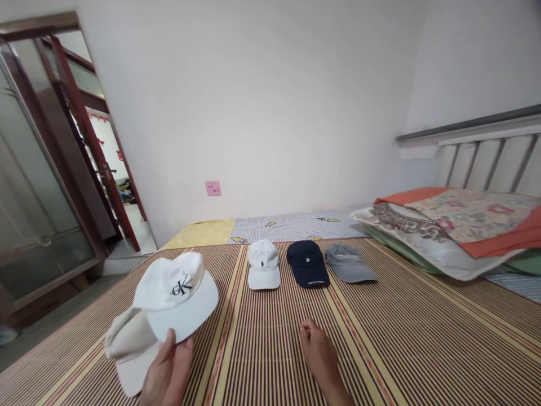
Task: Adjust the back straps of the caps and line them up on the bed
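Probably preserving its shape, my left grip (168, 363) pinches the CK baseball cap's brim (190, 311); before the navy cap (307, 263), my right grip (319, 351) clenches loosely, seemingly empty.

Soft, slightly dim indoor light spreads evenly over the pale wall (270, 113), greying toward the upper right. The far room (109, 145) beyond the doorway is brighter, while the floor (91, 290) at lower left is gloomy. Shadows beneath the 3 caps (308, 262) in a row are faint. Wide-angle distortion tilts the door frame (40, 23); writing on the pink note (213, 188) is too small to read
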Available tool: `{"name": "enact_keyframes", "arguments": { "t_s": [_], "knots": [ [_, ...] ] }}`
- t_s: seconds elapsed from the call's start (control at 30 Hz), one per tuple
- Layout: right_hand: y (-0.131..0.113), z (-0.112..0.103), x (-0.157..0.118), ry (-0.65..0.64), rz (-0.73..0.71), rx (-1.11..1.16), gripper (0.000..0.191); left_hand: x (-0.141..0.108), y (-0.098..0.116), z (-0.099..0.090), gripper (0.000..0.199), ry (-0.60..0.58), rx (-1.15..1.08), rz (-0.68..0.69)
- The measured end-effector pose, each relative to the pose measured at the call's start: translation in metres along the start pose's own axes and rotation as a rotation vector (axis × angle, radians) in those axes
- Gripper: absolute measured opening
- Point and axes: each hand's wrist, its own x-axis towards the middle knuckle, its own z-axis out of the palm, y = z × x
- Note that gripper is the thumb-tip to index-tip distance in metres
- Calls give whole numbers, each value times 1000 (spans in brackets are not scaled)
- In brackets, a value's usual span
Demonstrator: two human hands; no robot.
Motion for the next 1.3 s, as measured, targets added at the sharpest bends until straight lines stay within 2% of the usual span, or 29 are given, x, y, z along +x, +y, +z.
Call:
{"name": "enact_keyframes", "arguments": {
  "t_s": [0.1, 0.2, 0.33, 0.47, 0.57, 0.7, 0.77, 0.83, 0.9, 0.93, 1.0, 1.1, 1.3],
  "knots": [
    [0, 1, 1, 6, 7, 11, 25, -10, -3, 34, 46, -202, -83, 16],
    [0, 2, 1, 9, 21, 33, 24, -9, -25, 45, 49, -363, -33, -104],
    [-2, 0, 1, 22, 47, 70, 22, -6, -77, 35, 44, -555, 75, -372],
    [-7, -6, 1, 11, 42, 160, 15, -15, -114, 20, 40, -677, 8, -560],
    [-9, -8, 6, -15, 50, 294, 17, -18, -121, 10, 37, -737, -72, -627],
    [-13, -8, 13, -83, 78, 552, 52, -12, -120, 0, 42, -916, -260, -632],
    [-18, -12, 11, -180, 83, 847, 65, -10, -122, -4, 48, -1005, -356, -656],
    [-26, -20, 4, -356, 100, 1279, 72, -11, -127, -7, 49, -1009, -363, -737],
    [-33, -28, -5, -550, 122, 1652, 79, -13, -134, -9, 46, -930, -309, -824],
    [-35, -32, -10, -620, 131, 1749, 81, -15, -138, -10, 44, -882, -293, -845],
    [-37, -37, -20, -696, 168, 1836, 83, -17, -145, -10, 43, -806, -295, -849],
    [-31, -37, -34, -734, 263, 1841, 79, -21, -152, -8, 44, -746, -282, -844],
    [-15, -28, -39, -793, 342, 1854, 81, -25, -146, -9, 55, -669, -246, -876]
  ]
}}
